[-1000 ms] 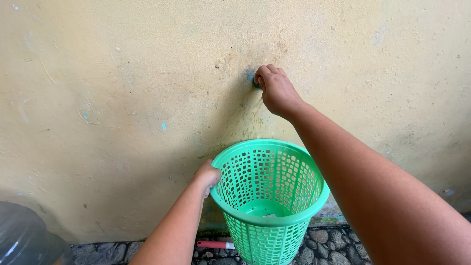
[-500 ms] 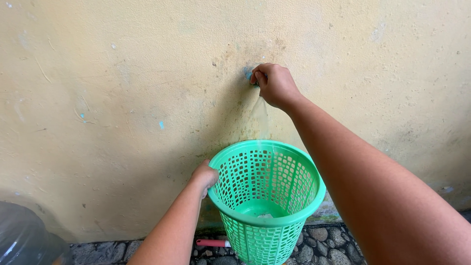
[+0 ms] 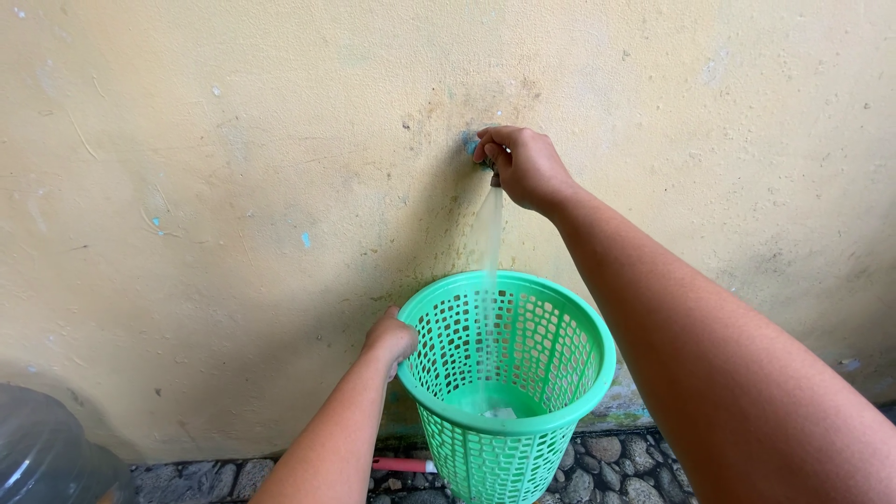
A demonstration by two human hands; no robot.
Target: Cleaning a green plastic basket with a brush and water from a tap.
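Your left hand (image 3: 392, 338) grips the near-left rim of the green perforated basket (image 3: 509, 392), fingers closed; it looks light, stiff, slippery when wet. It sits under the water stream (image 3: 487, 233), and your right hand (image 3: 523, 168) is closed on the wall tap (image 3: 476, 145).

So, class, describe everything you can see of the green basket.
The green basket looks like plastic: round, tapering downward, with a solid rim and walls pierced by rows of small holes. It is held roughly upright against the yellowish wall. The left hand grips its rim. A stream of water falls into it onto something pale at its bottom.

Green lattice basket (image 3: 523, 448); stained yellow wall (image 3: 233, 140); grey pebbles (image 3: 616, 471).
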